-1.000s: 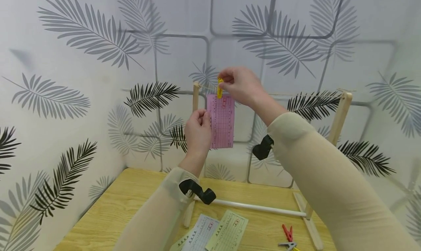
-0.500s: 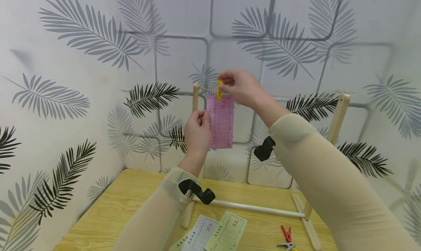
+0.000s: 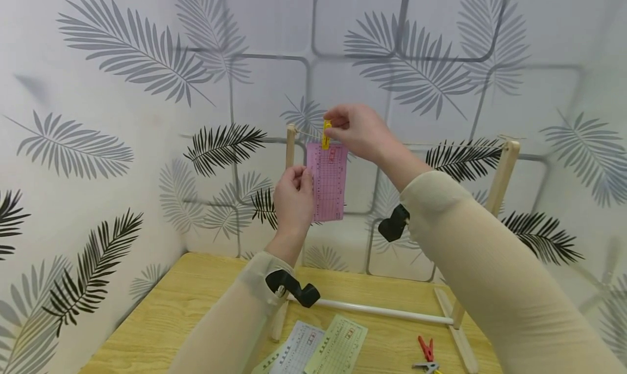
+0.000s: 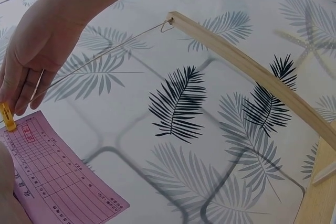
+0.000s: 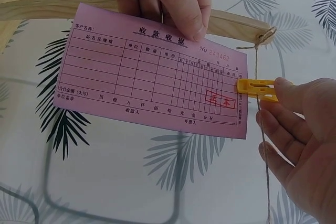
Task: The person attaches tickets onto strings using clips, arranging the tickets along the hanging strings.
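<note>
A pink receipt [image 3: 328, 184] hangs from a thin string [image 3: 431, 141] stretched between two wooden posts. A yellow clip [image 3: 325, 134] sits on the receipt's top edge at the string. My right hand [image 3: 343, 126] pinches that clip from the right. My left hand [image 3: 295, 189] pinches the receipt's left edge with thumb and fingers. The right wrist view shows the pink receipt [image 5: 152, 72], the yellow clip [image 5: 256, 88] by its red stamp and my left hand [image 5: 168, 3] on its edge. In the left wrist view the yellow clip [image 4: 7, 117] sits under my right hand [image 4: 37, 56].
The wooden frame's left post [image 3: 291, 145] and right post [image 3: 499, 183] stand on a wooden table [image 3: 196, 292] against leaf-patterned walls. A white receipt [image 3: 300, 352], a green receipt [image 3: 339, 345], a red clip [image 3: 427, 348] and a grey clip [image 3: 424, 366] lie at the table's near edge.
</note>
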Demonstrator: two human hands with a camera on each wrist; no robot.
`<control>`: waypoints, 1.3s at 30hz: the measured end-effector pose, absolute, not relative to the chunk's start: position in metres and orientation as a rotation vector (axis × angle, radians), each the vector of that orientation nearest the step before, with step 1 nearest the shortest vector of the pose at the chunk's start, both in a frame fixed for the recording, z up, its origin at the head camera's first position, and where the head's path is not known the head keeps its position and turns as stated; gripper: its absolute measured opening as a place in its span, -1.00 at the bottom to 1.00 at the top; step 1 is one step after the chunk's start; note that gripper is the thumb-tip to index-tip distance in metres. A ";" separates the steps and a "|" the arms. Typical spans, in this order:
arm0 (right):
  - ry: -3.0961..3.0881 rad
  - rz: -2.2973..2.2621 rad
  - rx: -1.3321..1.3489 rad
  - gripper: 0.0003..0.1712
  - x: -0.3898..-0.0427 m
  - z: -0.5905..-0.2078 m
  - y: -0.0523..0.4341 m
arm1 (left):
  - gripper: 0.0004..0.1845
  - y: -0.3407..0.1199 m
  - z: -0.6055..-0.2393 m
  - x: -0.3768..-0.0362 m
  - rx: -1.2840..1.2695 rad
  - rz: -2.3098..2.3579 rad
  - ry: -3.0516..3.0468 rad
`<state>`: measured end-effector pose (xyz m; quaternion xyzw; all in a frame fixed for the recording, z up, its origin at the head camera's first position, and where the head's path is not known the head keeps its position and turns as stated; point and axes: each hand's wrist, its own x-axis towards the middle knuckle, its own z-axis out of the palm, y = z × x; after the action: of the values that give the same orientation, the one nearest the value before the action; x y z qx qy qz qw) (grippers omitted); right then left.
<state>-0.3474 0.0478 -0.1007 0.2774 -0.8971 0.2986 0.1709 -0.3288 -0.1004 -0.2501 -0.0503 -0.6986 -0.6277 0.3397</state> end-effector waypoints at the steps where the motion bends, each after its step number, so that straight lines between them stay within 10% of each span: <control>1: -2.548 0.851 0.787 -0.52 -0.347 -0.101 0.048 | -0.78 -0.100 -0.251 -0.329 -0.131 -1.630 -1.818; 39: -2.474 0.538 0.720 -0.34 -0.333 -0.122 0.074 | -0.51 -0.107 -0.309 -0.302 -0.181 -1.638 -1.866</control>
<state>-0.3335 0.0735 -0.1224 0.2649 -0.9095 0.1977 0.2521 -0.3022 -0.1069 -0.3094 -0.0689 -0.7100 -0.6234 0.3201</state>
